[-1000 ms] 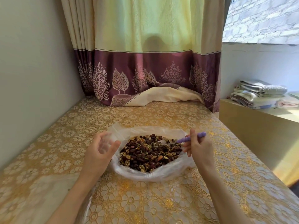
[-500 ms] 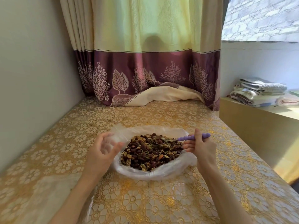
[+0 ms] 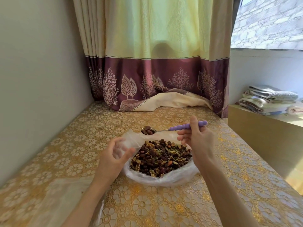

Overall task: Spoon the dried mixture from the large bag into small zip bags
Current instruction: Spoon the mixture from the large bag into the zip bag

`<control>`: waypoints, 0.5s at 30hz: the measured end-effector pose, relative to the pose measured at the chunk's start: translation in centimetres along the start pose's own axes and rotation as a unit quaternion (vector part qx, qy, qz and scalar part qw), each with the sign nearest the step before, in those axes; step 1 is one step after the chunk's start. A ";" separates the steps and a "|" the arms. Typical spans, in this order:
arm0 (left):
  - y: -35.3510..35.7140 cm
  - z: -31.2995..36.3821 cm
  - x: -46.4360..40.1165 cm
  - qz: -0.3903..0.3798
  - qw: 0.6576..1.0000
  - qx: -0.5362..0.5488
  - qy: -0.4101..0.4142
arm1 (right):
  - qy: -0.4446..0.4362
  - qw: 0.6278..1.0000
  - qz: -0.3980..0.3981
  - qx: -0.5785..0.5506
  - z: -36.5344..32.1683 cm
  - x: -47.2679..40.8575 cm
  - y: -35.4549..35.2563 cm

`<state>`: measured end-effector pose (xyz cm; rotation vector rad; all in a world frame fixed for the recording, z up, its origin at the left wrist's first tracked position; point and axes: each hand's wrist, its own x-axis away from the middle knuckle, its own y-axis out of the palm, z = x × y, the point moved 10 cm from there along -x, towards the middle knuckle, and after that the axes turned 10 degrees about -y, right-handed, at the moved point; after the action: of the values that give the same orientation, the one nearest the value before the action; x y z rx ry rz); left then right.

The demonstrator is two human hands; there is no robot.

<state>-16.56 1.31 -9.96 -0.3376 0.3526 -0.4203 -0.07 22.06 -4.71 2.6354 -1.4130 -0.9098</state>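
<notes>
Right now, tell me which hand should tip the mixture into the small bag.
Right hand: it already grips the loaded spoon, raised above the large bag. The left hand holds the small bag open.

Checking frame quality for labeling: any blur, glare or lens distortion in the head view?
Head view: left hand and the small clear bag it holds are motion-blurred; spoon and dried mixture stay sharp. Backlit curtain glows, with sun glare at the right edge. Wide-angle bowing bends the walls.
</notes>
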 end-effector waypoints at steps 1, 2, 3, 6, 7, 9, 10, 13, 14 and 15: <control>0.0 -0.1 0.0 -0.001 1.000 0.003 -0.004 | -0.005 1.000 -0.018 -0.003 -0.4 0.1 1.1; 0.0 -0.1 -0.1 -0.001 1.000 0.008 -0.006 | -0.010 0.999 -0.036 -0.003 -0.7 0.3 2.1; -0.1 -0.2 -0.1 0.001 1.000 0.014 -0.006 | -0.015 0.998 -0.053 0.000 -0.9 0.5 3.1; -0.3 -0.2 -0.1 0.009 0.999 0.038 -0.007 | -0.047 0.993 -0.104 0.028 -1.5 1.2 5.8; -0.4 -0.1 0.0 0.008 0.999 0.049 -0.006 | -0.064 0.990 -0.122 0.042 -1.8 1.5 6.6; -0.5 0.1 0.0 0.004 0.997 0.078 -0.007 | -0.098 0.980 -0.162 0.063 -2.4 2.0 8.0; -0.7 0.0 -0.1 0.004 0.995 0.095 -0.010 | -0.110 0.976 -0.178 0.062 -2.7 2.3 8.5; -1.2 0.1 -0.1 0.016 0.993 0.117 -0.010 | -0.125 0.970 -0.202 0.040 -3.3 2.6 9.1; -1.3 0.2 -0.1 0.017 0.992 0.122 -0.006 | -0.125 0.970 -0.203 0.035 -3.4 2.6 8.9; -1.4 0.2 -0.1 0.018 0.992 0.125 -0.003 | -0.123 0.971 -0.203 0.030 -3.4 2.6 8.8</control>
<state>-17.07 0.26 -9.24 -0.0886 0.2961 -0.4224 -3.91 14.01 -0.71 3.0074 -0.9528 -1.2855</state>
